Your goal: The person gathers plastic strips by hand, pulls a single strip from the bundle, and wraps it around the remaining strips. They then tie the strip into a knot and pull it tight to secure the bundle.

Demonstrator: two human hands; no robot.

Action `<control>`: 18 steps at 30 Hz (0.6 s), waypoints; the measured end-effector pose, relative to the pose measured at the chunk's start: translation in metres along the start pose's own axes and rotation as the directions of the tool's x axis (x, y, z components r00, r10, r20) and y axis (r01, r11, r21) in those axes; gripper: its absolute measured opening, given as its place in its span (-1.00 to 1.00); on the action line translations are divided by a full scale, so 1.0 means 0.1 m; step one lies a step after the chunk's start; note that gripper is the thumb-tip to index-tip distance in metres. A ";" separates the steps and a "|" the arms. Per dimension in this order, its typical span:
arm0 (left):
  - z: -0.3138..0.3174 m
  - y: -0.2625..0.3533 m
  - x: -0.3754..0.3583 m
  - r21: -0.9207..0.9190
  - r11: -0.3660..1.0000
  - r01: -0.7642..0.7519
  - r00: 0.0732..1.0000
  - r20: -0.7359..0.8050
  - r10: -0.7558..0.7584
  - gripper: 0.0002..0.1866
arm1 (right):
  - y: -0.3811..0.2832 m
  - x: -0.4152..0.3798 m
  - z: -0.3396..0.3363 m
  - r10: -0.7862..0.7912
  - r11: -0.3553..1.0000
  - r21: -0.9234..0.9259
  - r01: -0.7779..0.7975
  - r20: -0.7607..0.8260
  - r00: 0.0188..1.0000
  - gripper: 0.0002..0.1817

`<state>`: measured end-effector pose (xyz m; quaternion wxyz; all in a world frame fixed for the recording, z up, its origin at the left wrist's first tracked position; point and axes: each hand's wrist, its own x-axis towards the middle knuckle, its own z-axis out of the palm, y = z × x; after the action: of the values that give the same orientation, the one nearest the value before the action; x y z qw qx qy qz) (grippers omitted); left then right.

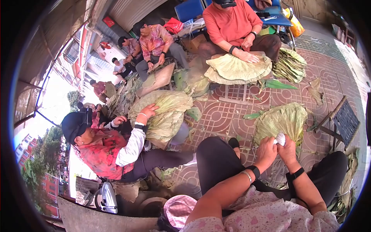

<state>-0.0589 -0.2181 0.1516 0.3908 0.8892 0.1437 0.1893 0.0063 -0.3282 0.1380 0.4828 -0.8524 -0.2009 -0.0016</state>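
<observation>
A broad, pleated bundle of dried yellow-green leaves spreads out in front of my knees, its narrow end toward me. At that end both my hands meet around a small crumpled white wad. My left hand is closed at the wad's left side, fingertips right against it. My right hand is wrapped round its right side, fingers curled. Part of the wad is covered by the fingers, and I cannot tell whether it is string or cloth.
A folding stool stands at right. Across from me a person presses a leaf stack on a low stand; more leaves lie beside it. Another person at left handles a big leaf bundle. Below is a pink hat.
</observation>
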 end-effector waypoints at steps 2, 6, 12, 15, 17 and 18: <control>0.00 0.00 0.02 -0.005 1.000 0.006 1.000 -0.015 -0.006 -0.82 | -0.03 0.02 -0.02 0.002 1.000 -0.003 -0.002 0.013 1.000 -0.74; 0.05 -0.14 0.05 -0.086 0.995 0.046 0.999 -0.010 -0.047 -0.78 | -0.07 -0.04 0.00 0.017 0.999 -0.049 -0.015 0.027 0.999 -0.74; 0.07 -0.22 0.05 -0.344 0.931 0.126 0.992 0.059 -0.112 -0.74 | -0.16 -0.05 -0.03 -0.008 1.000 0.003 0.007 0.015 1.000 -0.72; 0.09 -0.23 0.07 -0.468 0.872 0.144 0.989 0.079 -0.121 -0.74 | -0.20 -0.04 -0.07 -0.016 1.000 0.027 0.016 0.020 1.000 -0.71; 0.13 -0.27 0.09 -0.504 0.849 0.157 0.987 0.099 -0.124 -0.72 | -0.23 -0.03 -0.08 -0.025 0.999 0.043 0.025 0.011 1.000 -0.71; 0.18 -0.34 0.12 -0.515 0.841 0.169 0.985 0.119 -0.125 -0.70 | -0.25 -0.02 -0.08 -0.038 0.998 0.049 0.038 -0.006 0.999 -0.71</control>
<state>-0.0441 -0.2030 0.1179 0.6366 0.7427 0.1387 0.1548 -0.0027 -0.3239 0.1620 0.5038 -0.8364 -0.2160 -0.0081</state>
